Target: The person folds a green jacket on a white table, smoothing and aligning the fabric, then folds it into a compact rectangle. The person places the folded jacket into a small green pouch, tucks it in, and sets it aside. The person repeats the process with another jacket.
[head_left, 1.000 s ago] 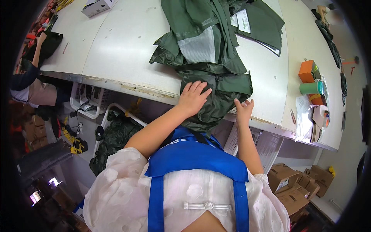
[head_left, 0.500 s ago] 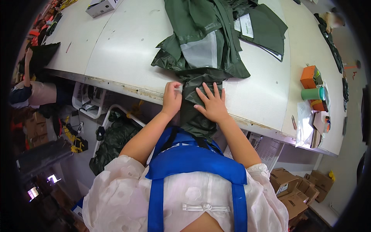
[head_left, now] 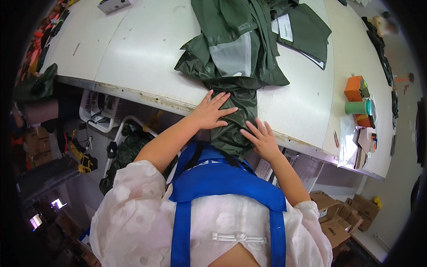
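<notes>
A dark green coated garment (head_left: 267, 66) with a pale mesh patch lies spread over the white table. Its narrow end, which looks like a hood or sleeve, hangs over the near edge toward my lap. My left hand (head_left: 211, 113) rests on that narrow part with fingers spread, pressing the fabric near the table edge. Lower and to the right, my right hand (head_left: 263, 139) touches the fabric's right side with its fingers stretched out. Neither hand grips anything.
Flat green folded pieces (head_left: 307, 33) with white labels lie at the back right. A green cylinder (head_left: 358, 107) and orange box (head_left: 355, 88) stand on the right. White baskets (head_left: 106, 127) sit under the table edge (head_left: 147, 99). Cardboard boxes (head_left: 333, 222) are lower right; a person stands far left.
My left hand has moved right onto the fabric from its left side. My right hand has drawn down and right, toward me. The garment's body stays nearly in place.
</notes>
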The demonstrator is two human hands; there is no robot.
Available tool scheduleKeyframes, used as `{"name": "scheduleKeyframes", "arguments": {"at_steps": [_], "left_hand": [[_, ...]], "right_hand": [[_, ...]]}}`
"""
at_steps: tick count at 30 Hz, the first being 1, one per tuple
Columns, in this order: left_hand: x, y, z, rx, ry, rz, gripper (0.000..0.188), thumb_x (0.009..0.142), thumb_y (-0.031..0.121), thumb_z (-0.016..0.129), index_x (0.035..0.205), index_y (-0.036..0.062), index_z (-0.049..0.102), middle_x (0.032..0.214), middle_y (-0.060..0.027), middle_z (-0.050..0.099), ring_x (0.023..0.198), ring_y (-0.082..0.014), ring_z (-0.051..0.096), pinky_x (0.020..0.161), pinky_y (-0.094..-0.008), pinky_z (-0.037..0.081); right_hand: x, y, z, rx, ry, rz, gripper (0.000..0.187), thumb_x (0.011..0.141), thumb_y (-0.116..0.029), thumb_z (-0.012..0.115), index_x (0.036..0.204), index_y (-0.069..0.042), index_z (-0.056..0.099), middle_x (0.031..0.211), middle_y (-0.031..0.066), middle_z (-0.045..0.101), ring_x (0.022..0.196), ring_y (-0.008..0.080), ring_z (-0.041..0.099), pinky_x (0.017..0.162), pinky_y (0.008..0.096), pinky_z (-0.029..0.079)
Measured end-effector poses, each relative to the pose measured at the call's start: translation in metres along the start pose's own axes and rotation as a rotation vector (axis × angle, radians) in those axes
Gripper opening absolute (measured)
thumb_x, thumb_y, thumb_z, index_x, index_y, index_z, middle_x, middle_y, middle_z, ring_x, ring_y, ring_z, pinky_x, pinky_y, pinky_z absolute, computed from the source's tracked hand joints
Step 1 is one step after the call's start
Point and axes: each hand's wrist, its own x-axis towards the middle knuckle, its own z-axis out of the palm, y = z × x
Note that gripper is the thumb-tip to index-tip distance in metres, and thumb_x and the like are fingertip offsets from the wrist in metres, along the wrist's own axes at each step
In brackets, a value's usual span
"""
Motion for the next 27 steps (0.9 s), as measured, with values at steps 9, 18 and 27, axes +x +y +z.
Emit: {"name": "scheduleKeyframes", "arguments": {"at_steps": [9,18,27], "left_hand": [[0.004,-0.03,-0.022,-1.511,0.098,-0.509,0.044,0.094,0.022,0.045,0.136,0.0092,0.045,0.136,-0.017,0.049,0.127,-0.023,0.047,0.108,-0.0374,0.032],[0.014,0.059,-0.001,-0.155,0.282,-0.159,0.049,0.067,0.023,0.076,0.109,0.0018,0.061,0.108,-0.0112,0.057,0.104,-0.0291,0.053,0.089,-0.0389,0.044],[0.005,0.05,0.016,-0.185,0.415,-0.084,0.033,0.077,0.011,0.063,0.109,0.0047,0.058,0.092,-0.0128,0.058,0.09,-0.0322,0.057,0.079,-0.0416,0.047]], "right_hand": [[0.09,0.032,0.026,0.456,0.139,0.768,0.039,0.085,-0.034,0.063,0.107,-0.003,0.059,0.084,0.0213,0.067,0.082,0.0409,0.065,0.074,0.0459,0.052],[0.109,0.025,0.002,0.355,-0.03,0.87,0.046,0.079,-0.04,0.069,0.102,-0.001,0.058,0.092,0.0215,0.066,0.091,0.037,0.064,0.079,0.0458,0.05],[0.061,0.041,0.028,0.282,0.218,0.032,0.025,0.077,-0.021,0.069,0.099,-0.01,0.065,0.097,0.0077,0.062,0.094,0.0275,0.058,0.084,0.0398,0.045]]}}
